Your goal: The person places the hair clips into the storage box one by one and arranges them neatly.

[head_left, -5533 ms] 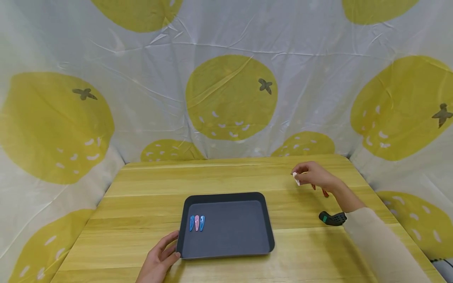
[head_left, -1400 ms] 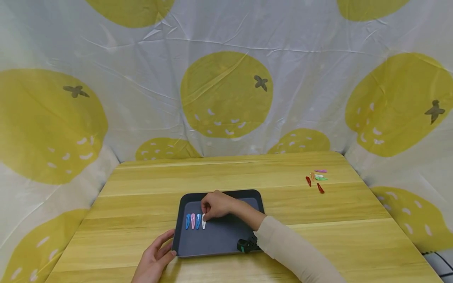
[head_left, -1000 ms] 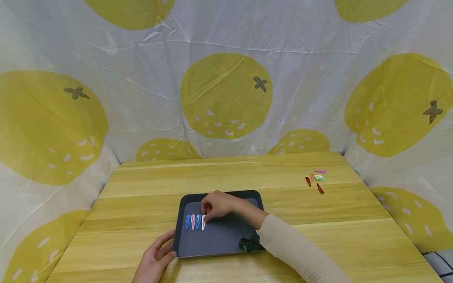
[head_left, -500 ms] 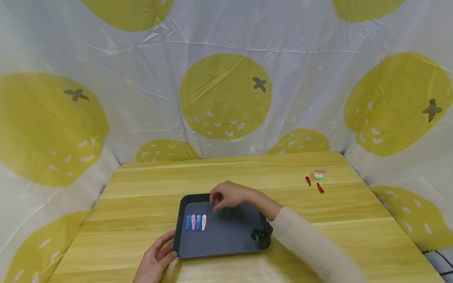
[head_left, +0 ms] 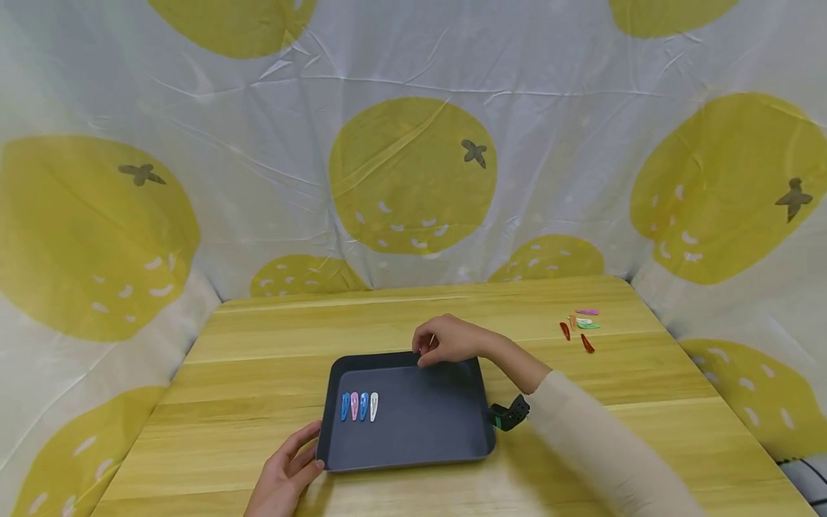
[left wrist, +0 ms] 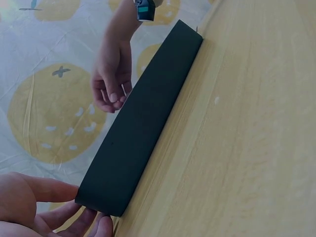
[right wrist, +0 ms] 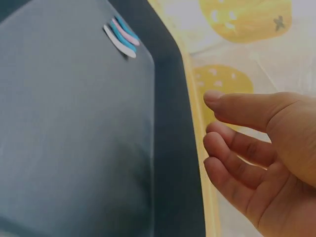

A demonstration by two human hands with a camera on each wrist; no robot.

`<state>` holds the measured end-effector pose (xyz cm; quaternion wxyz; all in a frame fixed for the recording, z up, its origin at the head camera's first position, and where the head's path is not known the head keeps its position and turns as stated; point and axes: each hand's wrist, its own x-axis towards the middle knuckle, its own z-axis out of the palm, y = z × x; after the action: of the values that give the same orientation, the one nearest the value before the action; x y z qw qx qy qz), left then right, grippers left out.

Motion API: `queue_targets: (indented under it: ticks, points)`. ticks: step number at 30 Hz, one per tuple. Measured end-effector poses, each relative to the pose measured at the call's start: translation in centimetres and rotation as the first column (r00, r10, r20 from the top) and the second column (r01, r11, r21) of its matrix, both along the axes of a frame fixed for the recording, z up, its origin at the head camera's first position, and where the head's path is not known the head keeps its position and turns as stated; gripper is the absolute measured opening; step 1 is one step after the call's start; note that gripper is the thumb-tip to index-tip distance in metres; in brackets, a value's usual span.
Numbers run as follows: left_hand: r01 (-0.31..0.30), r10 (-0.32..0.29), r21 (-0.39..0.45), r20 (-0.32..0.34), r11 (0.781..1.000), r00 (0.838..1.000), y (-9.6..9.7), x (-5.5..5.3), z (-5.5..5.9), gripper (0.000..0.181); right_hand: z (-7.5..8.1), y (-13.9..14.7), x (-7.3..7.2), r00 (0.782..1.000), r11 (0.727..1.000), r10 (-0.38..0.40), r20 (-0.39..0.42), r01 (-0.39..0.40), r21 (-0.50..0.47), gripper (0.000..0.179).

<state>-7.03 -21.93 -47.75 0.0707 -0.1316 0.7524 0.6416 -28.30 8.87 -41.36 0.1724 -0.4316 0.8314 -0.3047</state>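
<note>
A dark grey tray (head_left: pixel 413 464) lies on the wooden table. My left hand (head_left: pixel 284 470) holds its near left corner, thumb and fingers against the wall; the left wrist view shows that hand (left wrist: pixel 44 207) on the tray's outer side (left wrist: pixel 133 128). In the tray's left part lie snap hair clips in a row: a blue clip (head_left: pixel 345 407), a pink clip (head_left: pixel 354 406), another blue clip (head_left: pixel 365 406) and a white clip (head_left: pixel 374 407). My right hand (head_left: pixel 452 339) hovers over the far rim, fingers loosely bent. The right wrist view shows nothing between its fingers (right wrist: pixel 237 109).
At the table's far right lie several loose hair clips: a purple clip (head_left: pixel 587 312), a green clip (head_left: pixel 589 326), an orange clip (head_left: pixel 572 323), a white one partly covered, a red clip (head_left: pixel 565 331) and another red clip (head_left: pixel 587 343). A lemon-print curtain (head_left: pixel 413 64) hangs behind.
The right hand took a white hair clip from the right, laid it beside the second blue clip and let go. It has since risen and moved right. The left hand stays at the tray.
</note>
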Motion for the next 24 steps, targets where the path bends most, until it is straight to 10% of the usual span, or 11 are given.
queue_targets:
  ticks: [24]
  points:
    - [0.0, 0.0, 0.027, -0.001, 1.0, 1.0, -0.1, 0.0, -0.1, 0.063, 0.1, 9.3, -1.6, 0.983, 0.982, -0.186, 0.011, 0.186, -0.014, 0.024]
